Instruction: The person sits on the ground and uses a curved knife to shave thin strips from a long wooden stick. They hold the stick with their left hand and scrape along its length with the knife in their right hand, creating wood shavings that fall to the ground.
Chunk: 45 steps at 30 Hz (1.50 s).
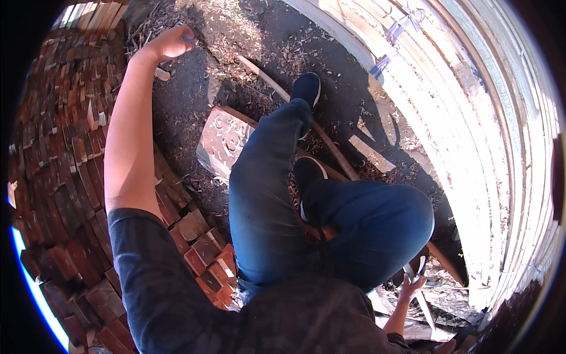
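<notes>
My left hand (170, 45) is stretched out far ahead at the upper left, above the dirt next to the brick stack. Its fingers are curled closed. A small greyish bit shows at the fingertips, too small to name. Low on the right, beside my bent knee, my right hand (412, 287) is closed around a slim tool (420, 266) with pale and dark parts; its kind I cannot make out. A flat-topped wooden block (224, 140) littered with shavings stands on the ground left of my legs.
Stacked reddish-brown bricks or blocks (71, 171) fill the left side. Long pale boards (460, 135), tied with bluish strips (398, 28), curve along the right. A long wooden pole (330, 146) runs past my shoes. A short plank (371, 154) lies on the shaving-strewn dirt.
</notes>
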Each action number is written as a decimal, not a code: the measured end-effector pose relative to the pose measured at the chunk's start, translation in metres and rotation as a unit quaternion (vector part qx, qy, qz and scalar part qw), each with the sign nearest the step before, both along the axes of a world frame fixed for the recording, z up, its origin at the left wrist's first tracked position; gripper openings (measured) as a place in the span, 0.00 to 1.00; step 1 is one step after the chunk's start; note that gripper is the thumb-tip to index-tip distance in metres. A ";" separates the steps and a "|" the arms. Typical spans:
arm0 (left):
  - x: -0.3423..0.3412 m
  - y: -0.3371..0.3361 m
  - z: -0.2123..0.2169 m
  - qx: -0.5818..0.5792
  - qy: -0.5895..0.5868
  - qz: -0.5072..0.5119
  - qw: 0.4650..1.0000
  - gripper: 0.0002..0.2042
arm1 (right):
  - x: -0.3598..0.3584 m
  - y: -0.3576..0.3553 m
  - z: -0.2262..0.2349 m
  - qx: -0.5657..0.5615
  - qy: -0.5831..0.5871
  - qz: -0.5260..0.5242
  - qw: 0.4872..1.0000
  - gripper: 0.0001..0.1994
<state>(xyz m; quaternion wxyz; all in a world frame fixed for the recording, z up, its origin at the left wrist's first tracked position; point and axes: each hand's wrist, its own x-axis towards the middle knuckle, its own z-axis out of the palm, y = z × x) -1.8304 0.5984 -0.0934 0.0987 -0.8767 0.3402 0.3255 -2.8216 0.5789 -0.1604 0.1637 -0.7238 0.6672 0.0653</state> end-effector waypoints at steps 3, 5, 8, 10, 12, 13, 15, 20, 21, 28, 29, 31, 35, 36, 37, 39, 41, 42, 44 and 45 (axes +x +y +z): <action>0.018 0.020 0.008 0.005 -0.020 -0.005 1.000 0.22 | 0.005 -0.003 -0.007 -0.008 0.020 0.017 1.000 0.22; 0.036 0.051 0.010 -0.003 0.012 0.014 1.000 0.23 | 0.006 -0.007 -0.005 -0.003 0.027 0.011 1.000 0.25; 0.045 0.083 0.027 0.028 -0.035 0.062 0.997 0.24 | 0.016 -0.009 0.001 0.000 0.035 -0.011 0.999 0.25; 0.036 0.086 0.039 0.058 -0.030 0.116 0.991 0.24 | 0.018 -0.010 0.005 0.018 0.005 -0.033 0.999 0.25; 0.019 0.073 0.054 0.112 -0.022 0.152 0.982 0.25 | 0.005 -0.003 0.005 0.027 0.010 -0.034 0.999 0.25; 0.020 0.072 0.050 0.120 -0.019 0.157 0.980 0.25 | 0.002 -0.005 0.000 0.021 0.031 -0.013 0.999 0.25; 0.030 0.072 0.040 0.144 -0.013 0.166 0.975 0.25 | -0.003 0.000 -0.010 0.024 0.012 -0.029 0.999 0.27; 0.052 0.092 0.029 0.066 0.006 0.188 0.980 0.22 | -0.003 0.002 -0.017 -0.053 0.070 -0.022 0.996 0.31; 0.045 0.092 0.035 0.035 0.005 0.206 0.978 0.22 | 0.011 0.003 -0.011 -0.041 0.061 -0.034 0.997 0.31; 0.017 0.119 0.090 0.054 -0.007 0.209 0.976 0.24 | 0.017 -0.006 -0.007 -0.011 -0.012 -0.024 1.000 0.29; 0.019 0.128 0.087 0.053 0.004 0.209 0.977 0.24 | 0.019 -0.008 -0.009 -0.021 -0.024 -0.014 0.999 0.29; 0.015 0.127 0.072 0.054 0.033 0.200 0.978 0.24 | 0.011 -0.014 -0.013 -0.007 -0.021 -0.028 0.999 0.28; -0.001 0.124 0.046 0.029 0.068 0.189 0.979 0.22 | 0.010 -0.012 -0.013 -0.033 -0.045 -0.024 0.998 0.25; -0.002 0.124 0.036 0.018 0.081 0.192 0.978 0.22 | 0.001 -0.013 -0.017 -0.029 -0.022 -0.009 0.999 0.27; -0.001 0.123 0.031 0.008 0.089 0.196 0.977 0.22 | 0.000 -0.013 -0.022 -0.023 -0.004 0.005 1.000 0.30; 0.000 0.120 0.020 -0.001 0.112 0.178 0.978 0.20 | -0.005 -0.010 -0.020 -0.013 0.007 -0.005 1.000 0.31; 0.004 0.120 0.012 -0.007 0.137 0.164 0.977 0.19 | -0.003 -0.010 -0.024 -0.010 -0.017 -0.016 1.000 0.32; -0.015 0.098 0.017 -0.007 0.136 0.175 0.975 0.16 | -0.008 -0.005 -0.017 -0.005 0.006 -0.022 1.000 0.33; -0.003 0.098 0.021 0.003 0.113 0.170 0.979 0.17 | -0.004 -0.012 -0.018 -0.001 -0.016 -0.001 1.000 0.33; -0.003 0.100 0.016 0.011 0.108 0.164 0.980 0.17 | -0.002 -0.010 -0.016 0.000 -0.004 -0.006 1.000 0.32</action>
